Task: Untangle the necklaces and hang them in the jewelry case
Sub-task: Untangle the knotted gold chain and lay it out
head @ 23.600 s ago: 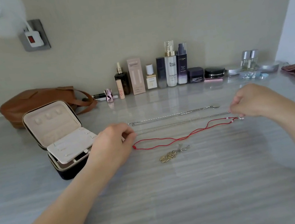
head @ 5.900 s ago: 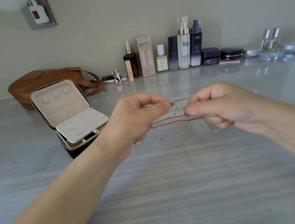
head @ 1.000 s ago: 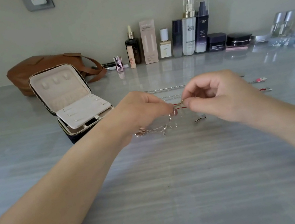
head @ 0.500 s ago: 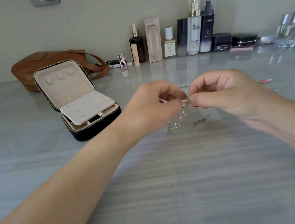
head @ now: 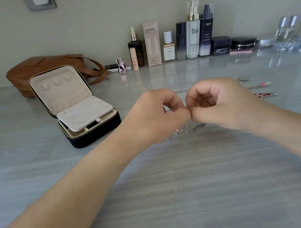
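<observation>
Between the fingertips [head: 184,113]: thumb and forefinger of the left hand [head: 158,118] and the right hand [head: 222,105] meet tip to tip, both pinching a fine silver chain necklace [head: 183,131] at one spot. Whether that spot is a clasp or a knot is too small to tell.
Below the pinch: the slack drops and gathers in a glinting heap on the grey streaked tabletop [head: 177,179].
Red cord necklace [head: 167,111]: shows behind the left fingers; its far end lies on the table right of the right hand.
Handling (judged): almost weightless, limp, slippery and fine-linked. It will probably kink or snag if tugged, so it is best held with the fingertip pads just beside a crossing or at the clasp.
Hand pose: knuckles up, spare fingers curled under, forearms converging from the lower corners.
Other necklaces: a silver link chain [head: 180,89] and a chain with a pink pendant [head: 265,84] lie stretched out beyond the hands.
Destination: black zipped jewelry case [head: 76,108] with cream lining, standing open to the left. Nothing appears to be hung in it yet.
</observation>
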